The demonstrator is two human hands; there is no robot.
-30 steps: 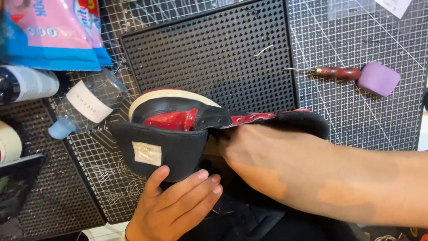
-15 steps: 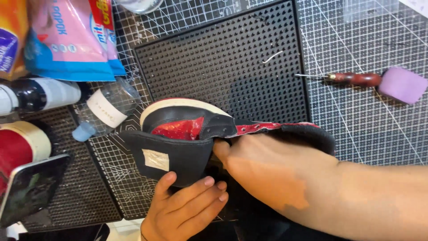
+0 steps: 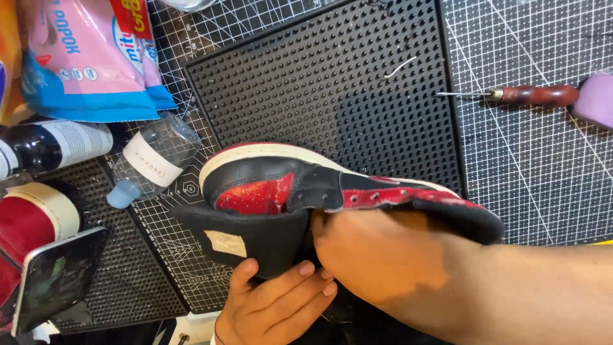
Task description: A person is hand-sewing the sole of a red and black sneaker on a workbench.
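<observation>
Hands: both are working on a black and red leather high-top sneaker [image 3: 300,188] with a white sole edge, held just above the worktop.
Left hand: the left hand [image 3: 274,306] is coming up from the bottom edge, fingers [image 3: 287,278] curling half closed under the sneaker's pulled-out black tongue [image 3: 249,236] and pressing against it; a pale label is showing on that tongue.
Right hand: the right hand [image 3: 383,255] is reaching in from the right, its fingers going out of sight inside the sneaker's collar, so how far they are closed cannot be told.
Sneaker: it is lying on its side, sole edge facing away from the person, over the near edge of a black studded rubber mat [image 3: 332,83].
Worktop: a dark gridded cutting mat [image 3: 530,160] is covering the worktop, with the studded mat lying on it.
Around: a wooden-handled awl [image 3: 517,96] is lying at right, touching a lilac block [image 3: 594,99]; a small clear plastic bottle with a blue cap [image 3: 150,160] is lying left of the sneaker; pink and blue plastic packets [image 3: 89,64], a dark bottle [image 3: 54,144], a red thread spool [image 3: 32,223] and a phone [image 3: 54,278] are sitting further left.
</observation>
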